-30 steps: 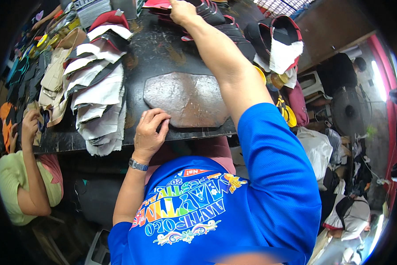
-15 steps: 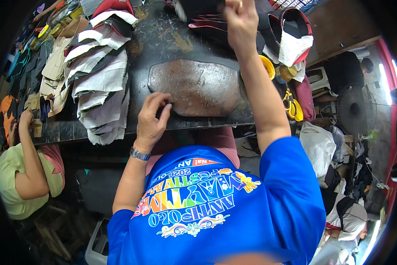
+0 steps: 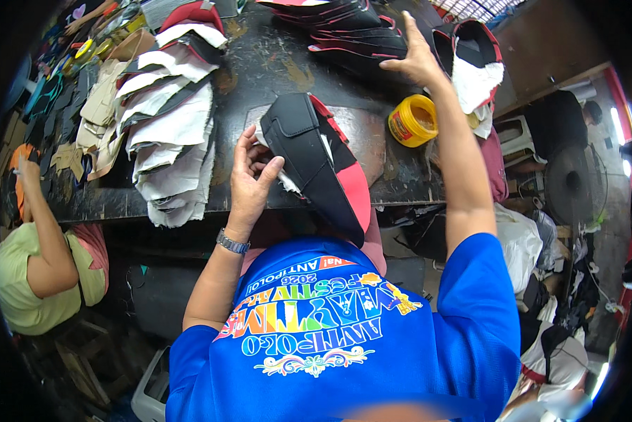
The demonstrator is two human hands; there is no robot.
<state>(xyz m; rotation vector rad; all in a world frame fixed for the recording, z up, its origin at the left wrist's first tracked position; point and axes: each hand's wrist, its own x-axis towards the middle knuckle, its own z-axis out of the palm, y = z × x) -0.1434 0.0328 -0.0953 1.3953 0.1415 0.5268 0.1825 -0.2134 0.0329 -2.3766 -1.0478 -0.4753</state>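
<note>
**Soft black-and-red upper held at the bench edge**

Far out to the left of the left hand, a co-worker in a green top (image 3: 20,281) sat at the bench end. Nearer, just left of that hand, lay a fanned stack of pale lining pieces (image 3: 171,133) on the dark workbench (image 3: 273,63).

The left hand (image 3: 249,179) had its thumb and fingers closed on the left edge of a black-and-red shoe upper (image 3: 319,165), where a scrap of white lining showed. The piece leaned up from the worn cutting board (image 3: 368,130) under it and hung past the bench's near edge toward the person's chest. It looked light and limp, a padded fabric or foam-backed panel that would fold under its own weight if pinched at one corner. The stitched black band along its upper side seemed the stiffest part, so a hold there, or along the bound rim, would probably keep it flat; the loose white lining would likely slip or tear away if pulled alone.

To the right of the upper stood an open yellow glue tub (image 3: 414,119). Above it the right hand (image 3: 418,60) was stretched out, fingers spread and apart, resting against a pile of black and red uppers (image 3: 351,32); whether it gripped one, I could not tell.
</note>
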